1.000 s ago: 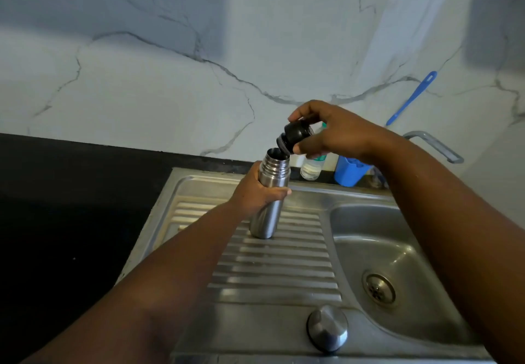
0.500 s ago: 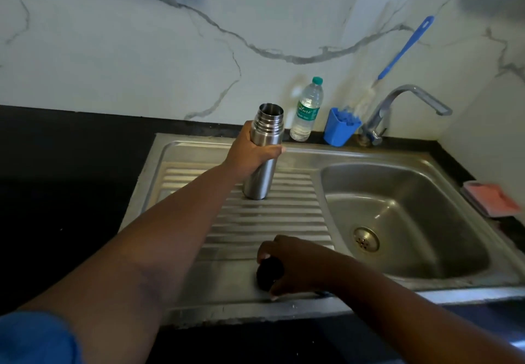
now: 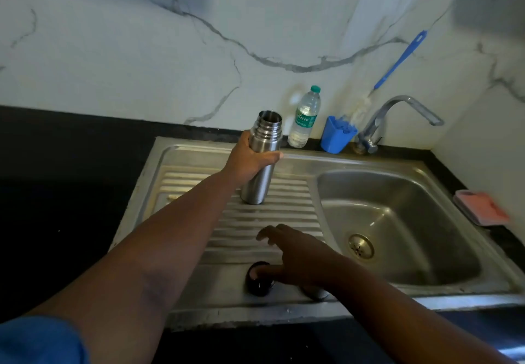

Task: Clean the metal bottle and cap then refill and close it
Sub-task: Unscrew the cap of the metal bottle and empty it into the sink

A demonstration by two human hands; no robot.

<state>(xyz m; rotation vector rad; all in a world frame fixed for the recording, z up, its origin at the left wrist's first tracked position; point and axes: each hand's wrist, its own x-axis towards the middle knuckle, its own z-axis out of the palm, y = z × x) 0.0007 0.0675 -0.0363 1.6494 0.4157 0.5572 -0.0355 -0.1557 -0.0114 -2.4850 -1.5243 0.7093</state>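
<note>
On the steel drainboard [image 3: 284,213], your left hand [image 3: 250,162] wraps the rigid, slick metal bottle [image 3: 262,162] mid-body; your right hand [image 3: 298,255], fingers loose, touches the light black cap [image 3: 259,278].

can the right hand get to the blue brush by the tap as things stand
Probably yes: the right hand is open, holding nothing, and the blue brush stands unobstructed in its cup across the sink basin.
</note>
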